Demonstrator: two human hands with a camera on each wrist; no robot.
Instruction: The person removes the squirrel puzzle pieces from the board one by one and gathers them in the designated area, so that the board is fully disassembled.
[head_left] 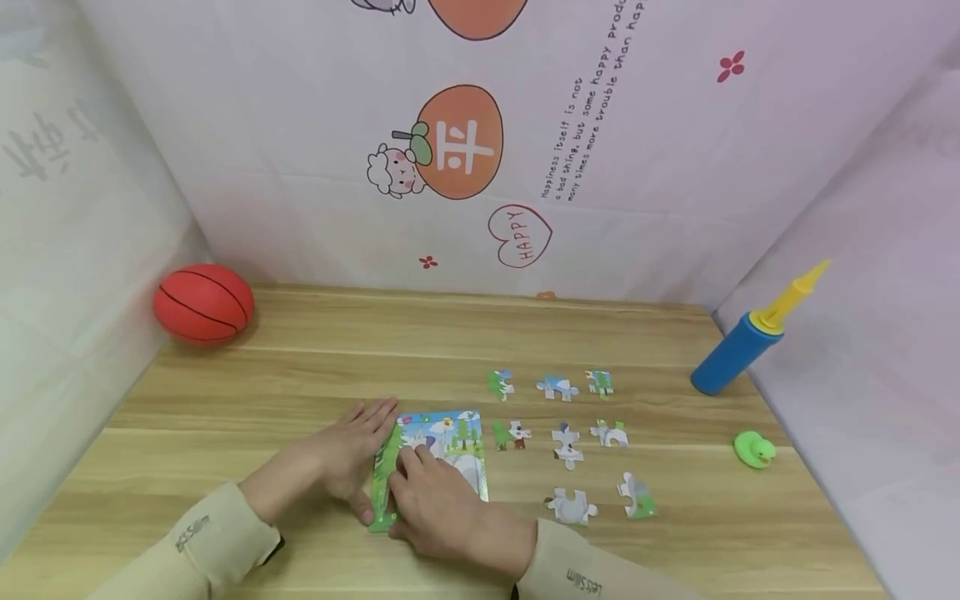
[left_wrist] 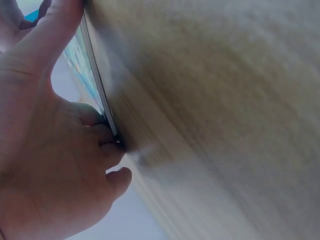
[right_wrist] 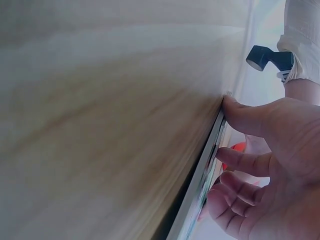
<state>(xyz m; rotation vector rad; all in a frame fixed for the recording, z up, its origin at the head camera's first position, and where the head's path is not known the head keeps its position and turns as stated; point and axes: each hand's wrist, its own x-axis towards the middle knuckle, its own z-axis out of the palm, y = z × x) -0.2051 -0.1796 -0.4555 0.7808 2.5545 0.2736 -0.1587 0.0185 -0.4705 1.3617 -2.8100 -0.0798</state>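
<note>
A picture puzzle board point(head_left: 468, 433) with a blue, green and grey scene lies flat on the wooden table. My left hand point(head_left: 348, 454) braces its left side, fingers reaching past the upper left corner and thumb by the lower left one. In the left wrist view, the fingertips point(left_wrist: 112, 147) touch down beside the board's edge. Across the lower part of the board lies my right hand point(head_left: 435, 504), its fingertips pressing near the left side. The right wrist view has the thumb point(right_wrist: 240, 115) against the board's edge and the index finger on top. Whatever is under those fingers is hidden.
Several loose jigsaw pieces point(head_left: 567, 445) are spread in rows right of the board. A red ball point(head_left: 204, 305) sits at the back left. On the right stand a blue and yellow hand pump point(head_left: 738, 350) and a green toy duck point(head_left: 753, 450). Fabric walls point(head_left: 637, 208) enclose the table.
</note>
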